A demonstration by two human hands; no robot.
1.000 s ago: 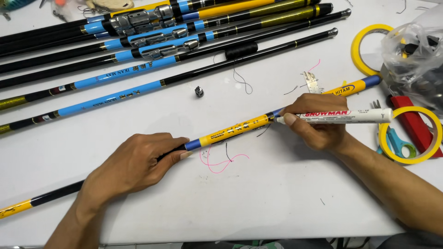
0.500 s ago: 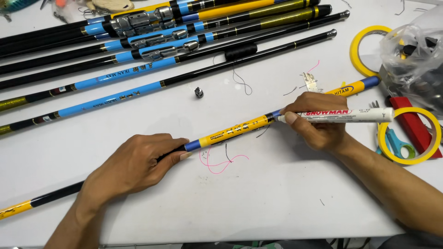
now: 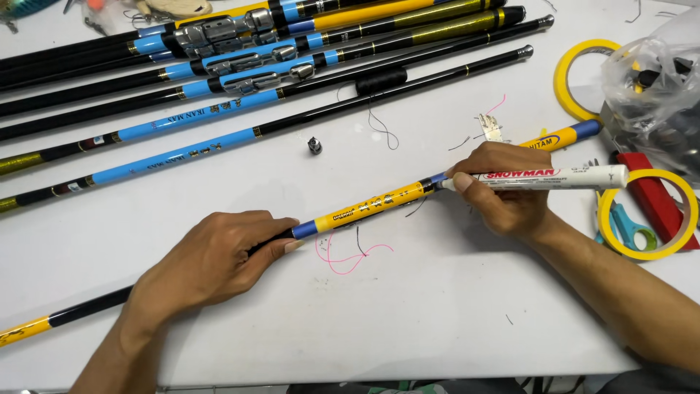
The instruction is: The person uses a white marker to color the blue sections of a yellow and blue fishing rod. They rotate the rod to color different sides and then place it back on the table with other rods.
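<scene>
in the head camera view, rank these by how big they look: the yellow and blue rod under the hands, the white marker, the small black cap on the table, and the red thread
1. yellow and blue rod, longest by far.
2. white marker.
3. red thread, a loose loop, slightly shorter than the marker; close call.
4. small black cap, smallest.

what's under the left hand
The yellow-and-blue rod runs under the left hand, pinned to the table. The stretch beneath the palm is hidden.
</scene>
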